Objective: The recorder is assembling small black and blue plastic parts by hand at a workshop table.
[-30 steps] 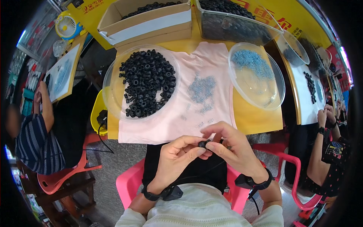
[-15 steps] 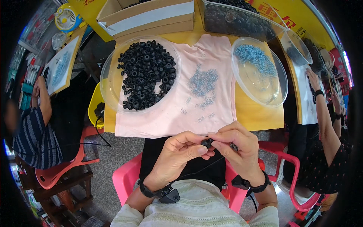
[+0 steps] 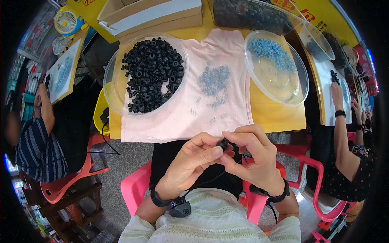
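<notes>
**Black part (image 3: 221, 143) held over my lap (image 3: 227, 184)**

My left fingers (image 3: 208, 154) pinch it closed; my right fingers (image 3: 240, 138) curl alongside, their grip partly hidden, can't tell. Risk: uneven pressure could flick it to the floor (image 3: 129, 154); the counter (image 3: 283, 121) sits farther off. Far left: clear dish (image 3: 114, 86), black pieces (image 3: 152, 73); a cardboard box (image 3: 158, 18) blocks reach behind. Far right: bluish bits (image 3: 271, 52).

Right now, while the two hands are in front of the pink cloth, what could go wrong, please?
1. The small round black part is pinched in the fingertips of the left hand, with the right hand close against it; it might slip and drop toward the lap.
2. The tiny pale-blue pieces lie loose on the pink cloth, without a rim, so a tug on the cloth could scatter them.
</notes>
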